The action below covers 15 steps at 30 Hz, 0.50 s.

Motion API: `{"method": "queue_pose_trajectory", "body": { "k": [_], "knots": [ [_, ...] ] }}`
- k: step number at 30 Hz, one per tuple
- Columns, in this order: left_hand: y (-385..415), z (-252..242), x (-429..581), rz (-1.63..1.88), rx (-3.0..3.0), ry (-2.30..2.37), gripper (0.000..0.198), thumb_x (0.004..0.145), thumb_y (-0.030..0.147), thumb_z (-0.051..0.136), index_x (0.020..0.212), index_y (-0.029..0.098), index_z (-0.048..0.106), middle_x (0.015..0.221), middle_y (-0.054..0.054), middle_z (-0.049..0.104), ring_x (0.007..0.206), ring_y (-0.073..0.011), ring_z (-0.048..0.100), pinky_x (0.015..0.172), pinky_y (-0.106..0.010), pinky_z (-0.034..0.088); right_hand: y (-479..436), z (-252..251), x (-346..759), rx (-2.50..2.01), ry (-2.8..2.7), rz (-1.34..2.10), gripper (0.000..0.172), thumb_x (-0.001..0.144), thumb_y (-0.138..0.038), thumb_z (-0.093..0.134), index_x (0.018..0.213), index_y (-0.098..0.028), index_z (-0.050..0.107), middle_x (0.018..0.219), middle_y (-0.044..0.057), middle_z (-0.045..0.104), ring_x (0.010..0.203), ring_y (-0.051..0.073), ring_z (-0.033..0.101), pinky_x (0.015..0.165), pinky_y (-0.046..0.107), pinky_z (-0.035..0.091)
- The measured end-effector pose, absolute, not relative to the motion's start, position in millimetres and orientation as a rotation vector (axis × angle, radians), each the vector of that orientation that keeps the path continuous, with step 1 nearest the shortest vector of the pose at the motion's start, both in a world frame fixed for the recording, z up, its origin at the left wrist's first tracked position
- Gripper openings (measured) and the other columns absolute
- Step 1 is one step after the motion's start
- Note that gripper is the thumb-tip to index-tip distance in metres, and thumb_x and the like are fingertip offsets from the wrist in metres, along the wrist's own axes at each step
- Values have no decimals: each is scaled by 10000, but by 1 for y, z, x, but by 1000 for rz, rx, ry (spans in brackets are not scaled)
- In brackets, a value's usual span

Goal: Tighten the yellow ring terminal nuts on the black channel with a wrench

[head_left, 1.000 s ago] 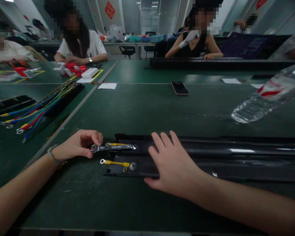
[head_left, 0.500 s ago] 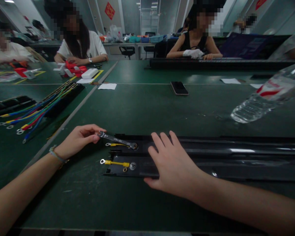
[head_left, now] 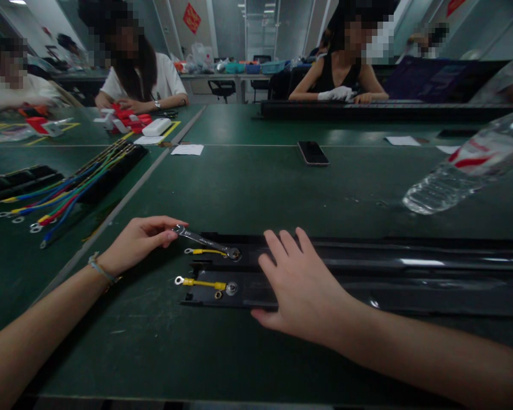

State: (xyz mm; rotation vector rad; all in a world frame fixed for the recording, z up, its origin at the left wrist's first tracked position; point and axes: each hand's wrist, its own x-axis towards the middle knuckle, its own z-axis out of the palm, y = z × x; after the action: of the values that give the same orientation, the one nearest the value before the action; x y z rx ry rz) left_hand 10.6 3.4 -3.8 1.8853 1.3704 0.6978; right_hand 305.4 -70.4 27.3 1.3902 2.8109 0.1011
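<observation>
My left hand [head_left: 139, 242] pinches one end of a combination wrench [head_left: 205, 242] between thumb and fingers. The wrench's other end sits around a nut at the end of the far black rail [head_left: 346, 250]. Under the wrench, a short yellow wire [head_left: 209, 251] with a ring terminal runs to that nut. Over both rails lies my right hand [head_left: 303, 285], open with fingers spread, its thumb at the front edge of the near black rail [head_left: 393, 293]. That rail carries another yellow wire [head_left: 203, 283], a washer-like fitting [head_left: 231, 288] and a loose brass-coloured nut [head_left: 218, 295].
Coloured cables [head_left: 72, 191] with ring terminals lie at the left. A phone [head_left: 313, 152] and a paper slip [head_left: 187, 150] lie farther back on the green table [head_left: 239, 188]. A water bottle [head_left: 457, 165] is at the right. Co-workers sit across the table.
My left hand has shifted very slightly to the right with the wrench end, and the wrench has turned a little. My right hand stays in place on the rails.
</observation>
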Motion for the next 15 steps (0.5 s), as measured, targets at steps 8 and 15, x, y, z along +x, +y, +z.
{"method": "queue_pose_trajectory", "body": {
  "k": [8,15],
  "knots": [
    [4,-7,4,809,1695,1100,160,603,185,695,755,158,654,692,-20,579,591,-120,491,546,-223,393,-70,27,306,1381,2820,96,648,667,-628,414,1023,-109,566,1279,235,382,1157,391,323,938,567,181],
    [2,-8,6,701,1637,768,216,599,305,735,727,175,620,628,10,521,596,-130,459,526,-224,361,-72,27,306,1391,2831,93,638,663,-618,431,1020,-107,565,1279,241,378,1155,395,325,936,569,183]
  ]
}}
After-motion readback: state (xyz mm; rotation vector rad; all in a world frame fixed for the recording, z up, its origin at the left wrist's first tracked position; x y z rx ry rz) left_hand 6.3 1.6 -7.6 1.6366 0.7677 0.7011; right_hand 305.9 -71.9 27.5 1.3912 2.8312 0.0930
